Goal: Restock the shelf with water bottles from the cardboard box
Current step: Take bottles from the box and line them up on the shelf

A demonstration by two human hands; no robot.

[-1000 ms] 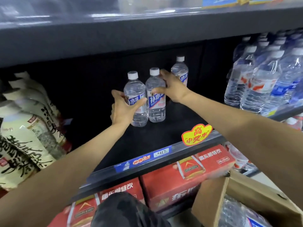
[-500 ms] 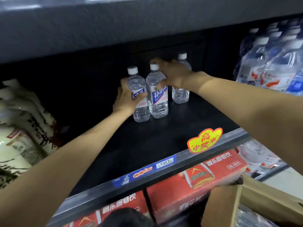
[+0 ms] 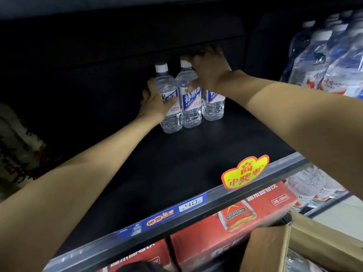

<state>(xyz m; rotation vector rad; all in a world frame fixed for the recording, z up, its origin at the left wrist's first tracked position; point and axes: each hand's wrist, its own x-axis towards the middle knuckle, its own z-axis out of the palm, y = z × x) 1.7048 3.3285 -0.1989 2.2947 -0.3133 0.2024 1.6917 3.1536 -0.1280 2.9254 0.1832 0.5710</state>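
Note:
Three clear water bottles with blue-and-white labels stand in a row far back on the black shelf (image 3: 176, 165). My left hand (image 3: 155, 103) is wrapped around the left bottle (image 3: 169, 99). My right hand (image 3: 210, 69) lies over the shoulder of the middle bottle (image 3: 189, 101), fingers curled near its white cap, and it hides the top of the right bottle (image 3: 213, 107). The open cardboard box (image 3: 306, 244) sits at the bottom right, with more bottles showing inside it.
Shrink-wrapped larger water bottles (image 3: 330, 61) fill the shelf to the right. Cream-coloured bottles (image 3: 17, 146) stand at the left. Red drink cartons (image 3: 231, 222) sit on the shelf below. A yellow promo tag (image 3: 245, 174) hangs on the shelf's front rail.
Both hands have pushed the left and middle bottles further back, so they now stand in a row with the third bottle. The camera has moved closer and lower.

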